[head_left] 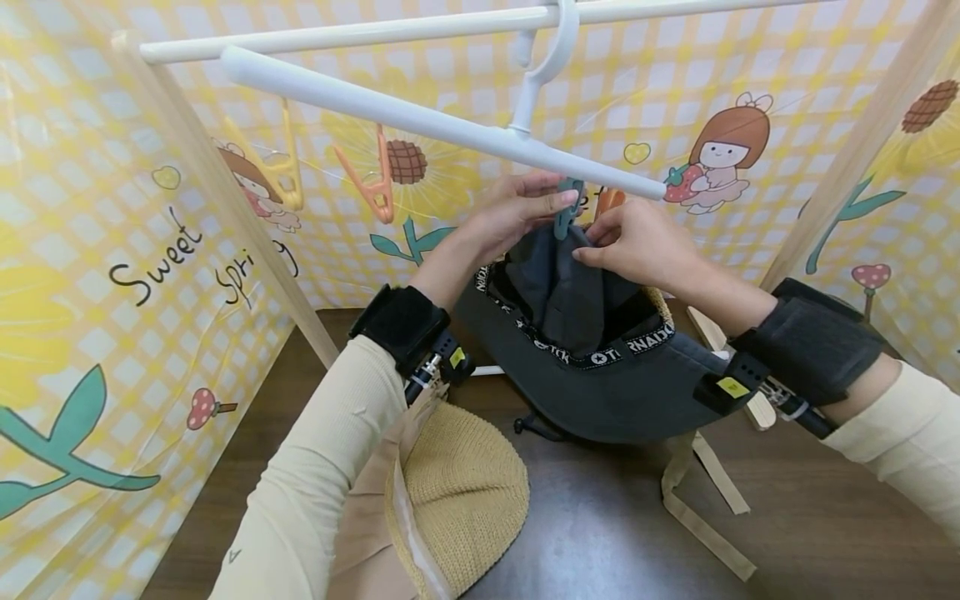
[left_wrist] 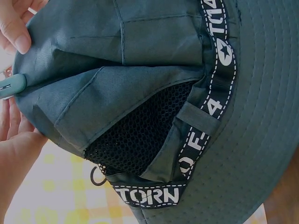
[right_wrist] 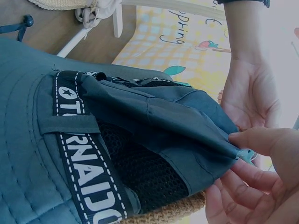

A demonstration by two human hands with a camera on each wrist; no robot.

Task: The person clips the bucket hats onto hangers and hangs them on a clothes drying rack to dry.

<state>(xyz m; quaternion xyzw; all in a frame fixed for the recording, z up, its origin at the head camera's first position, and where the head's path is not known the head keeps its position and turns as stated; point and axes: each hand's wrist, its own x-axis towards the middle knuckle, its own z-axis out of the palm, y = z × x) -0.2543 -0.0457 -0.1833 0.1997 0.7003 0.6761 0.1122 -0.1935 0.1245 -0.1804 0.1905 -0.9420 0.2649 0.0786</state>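
Bucket hat in the head view: dark grey, crown up and brim below, held just under the right-hand end of a tilted white hanger.
Left hand: thumb and fingers pinch a teal clothespin, whose lower tip meets the peak of the crown.
Right hand: thumb and fingers pinch the crown fabric just beside that clothespin.
Hanger: hooked over a white rod; a yellow clothespin and an orange clothespin hang beneath its left-hand part.
Tabletop: brown, bearing a tan knit hat at lower left and beige straps at lower right.
Backdrop: yellow gingham with flowers, cartoon girls and the words "Sweet Spring".
Crown in the left wrist view: folded inward, with a black mesh panel and a black lettered band where it meets the stitched brim; the clothespin's end overlaps its edge, and parts of hands show at the left border, partly hidden by the hat.
Peak in the right wrist view: gathered between the right hand's thumb and fingers, teal plastic just beyond; the left hand is behind, its grip unclear from this side.
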